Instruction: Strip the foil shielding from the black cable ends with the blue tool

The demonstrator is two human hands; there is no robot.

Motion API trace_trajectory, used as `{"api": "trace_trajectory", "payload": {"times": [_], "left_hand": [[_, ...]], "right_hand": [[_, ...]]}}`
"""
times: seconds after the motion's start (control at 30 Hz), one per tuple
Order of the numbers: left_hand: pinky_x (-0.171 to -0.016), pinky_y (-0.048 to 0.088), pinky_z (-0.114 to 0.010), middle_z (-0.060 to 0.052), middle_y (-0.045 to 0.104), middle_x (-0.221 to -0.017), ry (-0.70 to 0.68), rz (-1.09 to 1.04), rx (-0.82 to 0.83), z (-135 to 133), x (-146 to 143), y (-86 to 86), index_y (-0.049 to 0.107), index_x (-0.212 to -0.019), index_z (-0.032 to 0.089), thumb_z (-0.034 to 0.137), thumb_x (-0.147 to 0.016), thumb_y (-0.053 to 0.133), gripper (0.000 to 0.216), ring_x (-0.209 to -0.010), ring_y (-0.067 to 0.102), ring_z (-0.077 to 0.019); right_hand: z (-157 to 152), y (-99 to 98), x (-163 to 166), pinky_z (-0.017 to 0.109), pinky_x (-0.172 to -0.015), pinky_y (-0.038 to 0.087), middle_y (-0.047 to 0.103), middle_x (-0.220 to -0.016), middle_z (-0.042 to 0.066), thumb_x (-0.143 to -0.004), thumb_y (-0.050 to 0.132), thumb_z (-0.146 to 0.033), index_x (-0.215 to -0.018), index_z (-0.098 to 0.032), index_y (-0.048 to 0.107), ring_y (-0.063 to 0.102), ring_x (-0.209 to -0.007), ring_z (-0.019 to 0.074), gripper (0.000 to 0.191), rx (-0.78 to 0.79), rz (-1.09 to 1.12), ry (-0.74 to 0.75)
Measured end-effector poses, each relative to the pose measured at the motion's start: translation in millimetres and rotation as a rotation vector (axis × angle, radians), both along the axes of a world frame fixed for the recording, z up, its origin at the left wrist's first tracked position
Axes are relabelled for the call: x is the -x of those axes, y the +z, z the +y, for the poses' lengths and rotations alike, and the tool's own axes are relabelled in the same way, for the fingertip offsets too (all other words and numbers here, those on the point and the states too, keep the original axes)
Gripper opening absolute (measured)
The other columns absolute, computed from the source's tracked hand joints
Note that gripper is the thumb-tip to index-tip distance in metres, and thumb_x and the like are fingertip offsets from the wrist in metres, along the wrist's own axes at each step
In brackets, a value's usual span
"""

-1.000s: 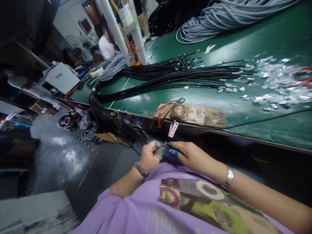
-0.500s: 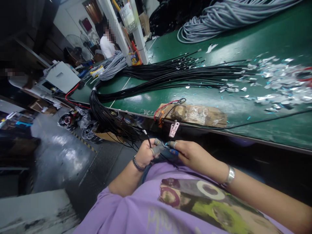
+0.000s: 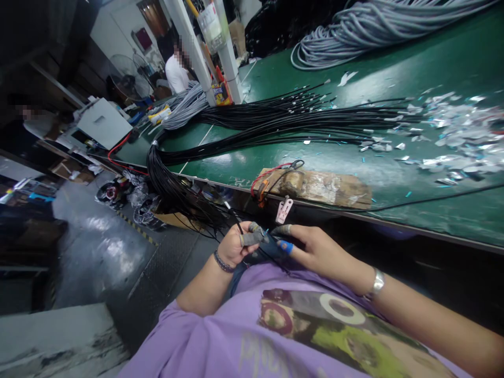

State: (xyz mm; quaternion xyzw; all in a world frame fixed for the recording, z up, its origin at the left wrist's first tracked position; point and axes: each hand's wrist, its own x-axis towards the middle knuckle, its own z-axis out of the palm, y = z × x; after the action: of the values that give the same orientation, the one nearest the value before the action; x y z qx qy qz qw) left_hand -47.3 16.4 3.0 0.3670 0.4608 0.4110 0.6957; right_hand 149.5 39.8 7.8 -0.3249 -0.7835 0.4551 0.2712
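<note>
My left hand (image 3: 235, 245) is closed in a pinch on the end of a thin black wire (image 3: 236, 223), with grey tape round its fingertips. My right hand (image 3: 315, 252) meets it from the right, fingers pinched on the same wire end, one fingertip wrapped in blue. Both hands are held just below the table edge, above my purple shirt. A thick bundle of black wires (image 3: 275, 118) lies across the green table (image 3: 433, 63) and droops over its front edge near my left hand.
A worn wooden block (image 3: 326, 186) with red and black leads sits on the table edge above my hands. Silver foil scraps (image 3: 452, 136) lie at the right. Grey cable coils (image 3: 374, 26) lie at the back. Other people work at the far left.
My left hand has turned so its taped fingers show more and a black wire end now sticks up from it. The right hand's fingers have shifted slightly right.
</note>
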Motion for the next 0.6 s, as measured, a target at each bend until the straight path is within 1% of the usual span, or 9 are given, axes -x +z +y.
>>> {"api": "trace_trajectory", "payload": {"times": [0.07, 0.13, 0.2, 0.27, 0.3, 0.37, 0.47, 0.6], "left_hand": [[-0.031, 0.014, -0.017, 0.006, 0.044, -0.039, 0.043, 0.109, -0.057, -4, -4, -0.6, 0.058, -0.066, 0.014, 0.054, -0.052, 0.078, 0.047, -0.030, 0.028, -0.0023], [-0.032, 0.018, -0.017, 0.006, 0.045, -0.040, 0.051, 0.220, -0.108, -8, -10, -0.7, 0.058, -0.068, 0.014, 0.056, -0.056, 0.075, 0.046, -0.031, 0.030, -0.0030], [-0.035, 0.024, -0.017, 0.006, 0.047, -0.043, 0.041, 0.294, -0.165, -11, -15, -0.4, 0.057, -0.067, 0.015, 0.055, -0.059, 0.074, 0.045, -0.034, 0.034, -0.0037], [-0.038, 0.028, -0.018, 0.005, 0.048, -0.046, 0.028, 0.327, -0.220, -12, -19, 0.4, 0.057, -0.066, 0.015, 0.054, -0.061, 0.073, 0.043, -0.037, 0.038, -0.0045], [-0.039, 0.030, -0.018, 0.005, 0.048, -0.047, 0.021, 0.339, -0.247, -12, -20, 0.8, 0.057, -0.066, 0.014, 0.054, -0.062, 0.073, 0.043, -0.039, 0.039, -0.0049], [-0.043, 0.035, -0.020, 0.003, 0.051, -0.050, 0.006, 0.367, -0.306, -12, -21, 1.7, 0.059, -0.066, 0.014, 0.053, -0.063, 0.072, 0.042, -0.043, 0.042, -0.0060], [-0.051, 0.042, -0.022, -0.001, 0.057, -0.058, -0.005, 0.417, -0.401, -12, -21, 2.2, 0.061, -0.065, 0.013, 0.051, -0.066, 0.071, 0.039, -0.052, 0.049, -0.0089], [-0.056, 0.044, -0.023, -0.003, 0.059, -0.061, -0.006, 0.481, -0.485, -12, -20, 0.4, 0.061, -0.064, 0.014, 0.050, -0.070, 0.068, 0.037, -0.057, 0.051, -0.0111]], "right_hand": [[-1, -2.6, 1, 0.027, -0.056, 0.043, 0.061, -0.068, 0.002, -0.082, 0.053, -0.050, -0.076, -0.018, 0.058, 0.052, -0.059, 0.0141, 0.032, 0.242, 0.135, -0.092], [-3, -6.7, 3, 0.022, -0.044, 0.034, 0.054, -0.059, -0.002, -0.074, 0.058, -0.060, -0.070, -0.019, 0.052, 0.041, -0.047, 0.0088, 0.042, 0.530, 0.249, -0.163], [-4, -10.4, 5, 0.019, -0.037, 0.021, 0.048, -0.053, -0.006, -0.067, 0.063, -0.065, -0.067, -0.020, 0.046, 0.028, -0.040, 0.0040, 0.049, 0.805, 0.325, -0.178], [-6, -12.1, 7, 0.017, -0.035, 0.014, 0.047, -0.051, -0.007, -0.060, 0.069, -0.065, -0.067, -0.020, 0.042, 0.021, -0.037, 0.0017, 0.053, 0.986, 0.378, -0.165], [-6, -12.1, 8, 0.017, -0.035, 0.014, 0.048, -0.051, -0.008, -0.058, 0.071, -0.064, -0.067, -0.020, 0.042, 0.020, -0.037, 0.0012, 0.054, 1.035, 0.397, -0.157], [-7, -10.9, 8, 0.016, -0.034, 0.013, 0.048, -0.050, -0.008, -0.056, 0.074, -0.063, -0.067, -0.020, 0.042, 0.020, -0.036, 0.0007, 0.055, 1.084, 0.425, -0.145], [-7, -8.9, 8, 0.015, -0.033, 0.013, 0.048, -0.049, -0.008, -0.053, 0.077, -0.061, -0.066, -0.020, 0.042, 0.021, -0.035, 0.0004, 0.055, 1.107, 0.433, -0.129], [-7, -9.4, 6, 0.015, -0.034, 0.013, 0.046, -0.049, -0.008, -0.057, 0.077, -0.057, -0.066, -0.020, 0.043, 0.022, -0.036, 0.0006, 0.052, 1.115, 0.443, -0.097]]}}
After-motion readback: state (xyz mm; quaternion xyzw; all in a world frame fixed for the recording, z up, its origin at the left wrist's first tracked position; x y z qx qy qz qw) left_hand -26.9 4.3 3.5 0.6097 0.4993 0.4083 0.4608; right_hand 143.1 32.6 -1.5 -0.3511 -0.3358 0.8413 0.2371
